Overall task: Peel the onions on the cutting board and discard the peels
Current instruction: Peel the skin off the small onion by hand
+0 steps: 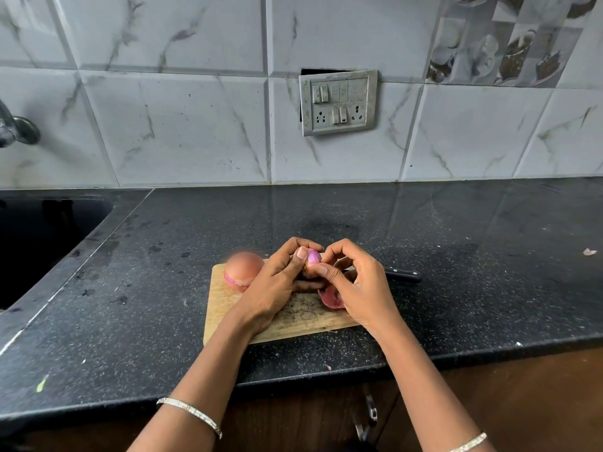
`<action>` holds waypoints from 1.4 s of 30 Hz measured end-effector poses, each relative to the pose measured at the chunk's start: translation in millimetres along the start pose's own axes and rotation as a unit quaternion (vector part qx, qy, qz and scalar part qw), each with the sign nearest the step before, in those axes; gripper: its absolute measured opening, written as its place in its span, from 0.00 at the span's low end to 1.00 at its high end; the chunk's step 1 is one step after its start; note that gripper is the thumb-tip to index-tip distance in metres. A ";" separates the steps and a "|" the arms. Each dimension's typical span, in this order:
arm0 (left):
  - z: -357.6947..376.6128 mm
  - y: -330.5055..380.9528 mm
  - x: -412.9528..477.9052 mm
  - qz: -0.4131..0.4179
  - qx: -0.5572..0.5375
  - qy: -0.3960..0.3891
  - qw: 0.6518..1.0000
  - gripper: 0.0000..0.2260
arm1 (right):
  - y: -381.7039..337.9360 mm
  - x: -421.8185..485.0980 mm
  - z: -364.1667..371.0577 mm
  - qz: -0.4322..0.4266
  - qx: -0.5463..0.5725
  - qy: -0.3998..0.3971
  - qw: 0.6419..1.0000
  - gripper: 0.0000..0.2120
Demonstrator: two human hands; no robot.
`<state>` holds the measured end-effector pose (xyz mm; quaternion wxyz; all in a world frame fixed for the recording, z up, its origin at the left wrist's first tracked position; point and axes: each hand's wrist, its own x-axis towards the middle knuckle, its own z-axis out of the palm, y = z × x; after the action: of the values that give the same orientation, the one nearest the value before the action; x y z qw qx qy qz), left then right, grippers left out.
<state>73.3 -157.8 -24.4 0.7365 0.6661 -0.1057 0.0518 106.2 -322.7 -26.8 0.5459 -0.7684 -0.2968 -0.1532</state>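
Holding item one, your left hand (pixel 277 285) cupped a small onion (pixel 312 260) above the wooden cutting board (pixel 225 298); your right hand (pixel 355 285) pinched its skin at the near end. It showed glossy purple flesh, likely light, firm and slick where bared, so the dry papery edge looked the better purchase. Item two: a curled reddish peel (pixel 331 298) lay on the board under your right hand, brittle by its look. Item three: a larger onion (pixel 243 269), tan-skinned, sat at the board's far left corner.

A home kitchen: a black speckled stone worktop (pixel 456 256) with a sunken sink (pixel 42 243), marble-look wall tiles (pixel 182 125), a switch-and-socket plate (pixel 338 102) and a wooden cutting board (pixel 225 305).
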 end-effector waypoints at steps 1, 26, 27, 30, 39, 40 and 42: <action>-0.1 -0.5 0.1 0.000 0.001 0.000 1.000 0.14 | 0.6 0.0 0.0 0.000 0.000 -0.004 1.000 0.07; 0.1 -3.0 -0.1 -0.004 -0.036 0.021 0.999 0.13 | -0.6 -0.7 -0.2 0.016 0.034 0.008 0.999 0.08; 0.0 -2.8 -0.3 -0.004 -0.031 0.018 0.999 0.13 | -0.3 -0.7 -0.2 0.012 0.029 0.008 0.999 0.08; -0.3 -2.6 -0.2 -0.006 -0.020 0.014 1.000 0.11 | -0.3 -1.1 -1.1 -0.002 0.025 0.018 1.000 0.08; 1.1 -0.4 -1.0 0.002 -0.016 0.010 1.000 0.11 | -2.0 -0.5 -2.3 -0.004 0.034 0.032 0.999 0.06; 1.2 -0.2 -1.2 0.002 -0.014 0.010 1.000 0.11 | -2.2 -0.6 -2.2 -0.003 0.034 0.033 0.999 0.06; 1.3 -0.1 -1.4 0.003 -0.010 0.009 1.000 0.11 | -2.0 -1.1 -1.8 0.001 0.029 0.030 0.999 0.05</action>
<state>71.9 -159.0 -24.6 0.7439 0.6579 -0.1014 0.0586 104.2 -324.1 -25.3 0.5769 -0.7476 -0.2838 -0.1667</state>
